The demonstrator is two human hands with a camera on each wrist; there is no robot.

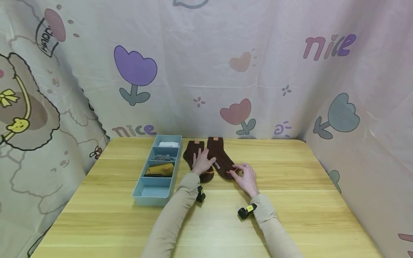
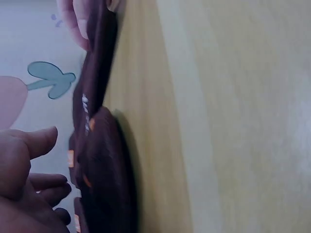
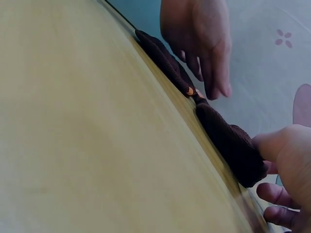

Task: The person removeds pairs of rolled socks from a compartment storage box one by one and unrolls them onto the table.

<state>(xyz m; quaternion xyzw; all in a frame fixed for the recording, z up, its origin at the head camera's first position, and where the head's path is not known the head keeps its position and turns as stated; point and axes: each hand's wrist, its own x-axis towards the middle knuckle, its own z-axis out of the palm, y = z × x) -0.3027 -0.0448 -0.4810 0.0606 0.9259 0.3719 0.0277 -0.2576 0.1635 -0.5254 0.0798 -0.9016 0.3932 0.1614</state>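
Note:
Two dark brown socks with orange marks lie side by side on the wooden table. Over the left sock [image 1: 194,146], my left hand [image 1: 201,162] spreads its fingers, thumb pointing toward the other sock. The left wrist view shows these fingers straight and holding nothing. My right hand [image 1: 246,178] pinches the toe end of the right sock [image 1: 222,161], which has white lettering on its foot. Seen from the right wrist, the thumb [image 3: 269,144] lies on that sock's end, with a finger partly hidden behind it.
Left of the socks stands a blue organizer box [image 1: 138,196] with compartments in a row. It holds a white folded item [image 1: 169,144], a grey one [image 1: 164,157] and a mustard-yellow one [image 1: 160,169]; the nearest compartment is bare. A printed curtain [image 1: 193,71] hangs behind the table [image 1: 306,215].

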